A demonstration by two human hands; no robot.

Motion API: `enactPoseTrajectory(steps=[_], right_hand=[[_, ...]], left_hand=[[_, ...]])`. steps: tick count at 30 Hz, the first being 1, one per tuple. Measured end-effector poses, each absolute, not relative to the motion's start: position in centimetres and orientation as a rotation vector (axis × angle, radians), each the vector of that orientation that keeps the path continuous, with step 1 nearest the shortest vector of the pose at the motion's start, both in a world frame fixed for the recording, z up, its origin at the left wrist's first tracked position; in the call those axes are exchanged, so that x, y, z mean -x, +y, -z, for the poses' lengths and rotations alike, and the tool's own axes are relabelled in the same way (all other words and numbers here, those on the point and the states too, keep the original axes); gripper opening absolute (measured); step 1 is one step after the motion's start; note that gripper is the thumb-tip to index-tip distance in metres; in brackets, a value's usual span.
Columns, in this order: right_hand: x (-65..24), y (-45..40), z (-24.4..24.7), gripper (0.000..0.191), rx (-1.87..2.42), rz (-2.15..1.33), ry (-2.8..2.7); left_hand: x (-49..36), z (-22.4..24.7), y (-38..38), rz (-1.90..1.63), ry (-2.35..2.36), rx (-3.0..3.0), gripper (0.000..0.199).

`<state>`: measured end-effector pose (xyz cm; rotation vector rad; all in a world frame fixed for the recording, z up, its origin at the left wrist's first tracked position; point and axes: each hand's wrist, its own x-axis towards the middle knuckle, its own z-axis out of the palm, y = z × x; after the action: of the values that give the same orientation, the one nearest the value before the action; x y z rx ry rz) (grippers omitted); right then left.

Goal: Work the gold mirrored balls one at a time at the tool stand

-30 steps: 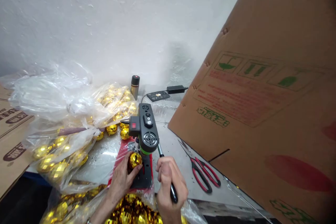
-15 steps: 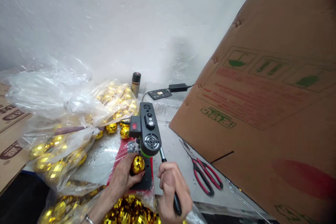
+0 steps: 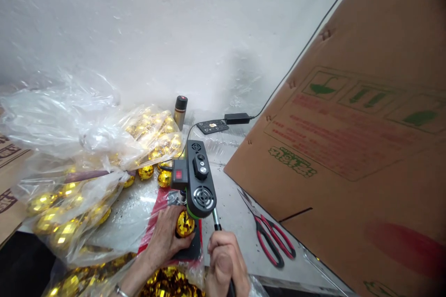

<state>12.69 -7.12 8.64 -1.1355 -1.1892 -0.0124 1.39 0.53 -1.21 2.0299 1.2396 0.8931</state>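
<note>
My left hand (image 3: 167, 232) holds a gold mirrored ball (image 3: 185, 224) between thumb and fingers, on the dark base plate (image 3: 190, 251) of a small bench drill press. The black head of the drill press (image 3: 201, 178), with round vents and buttons on top, stands over the plate just beyond the ball. What lies under the head is hidden. My right hand (image 3: 228, 260) is wrapped round the black-gripped lever (image 3: 216, 219) on the machine's right side. Red plastic (image 3: 153, 218) lies under the base. More gold balls (image 3: 170, 283) fill a clear bag below my left wrist.
Red-and-black scissors (image 3: 272, 236) lie right of the lever. A large cardboard box (image 3: 348, 158) leans in on the right. Clear bags of gold balls (image 3: 66, 213) crowd the left. Behind stand a spray can (image 3: 180, 112), a black adapter (image 3: 237, 118) and a patterned black strip (image 3: 212, 126).
The view has shifted slightly, so the machine and hands sit a little lower in the picture. Both hands keep their grips on the ball and the lever.
</note>
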Motion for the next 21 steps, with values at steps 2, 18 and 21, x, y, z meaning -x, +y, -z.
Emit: enactPoseTrajectory(steps=[2, 18, 21], right_hand=[[-12.9, -6.4, -7.7, 0.037, 1.051, 0.101, -1.180], [-12.3, -4.9, -6.4, 0.039, 0.946, 0.148, -1.098], [-12.4, -5.0, -6.1, 0.038, 0.940, 0.132, -1.110]], left_hand=[[-1.4, 1.0, 0.5, -0.879, 1.234, -2.021, 0.041], [-1.8, 1.6, 0.5, -0.874, 1.303, -2.050, 0.035], [-1.7, 1.3, 0.5, -0.852, 1.309, -2.056, 0.033]])
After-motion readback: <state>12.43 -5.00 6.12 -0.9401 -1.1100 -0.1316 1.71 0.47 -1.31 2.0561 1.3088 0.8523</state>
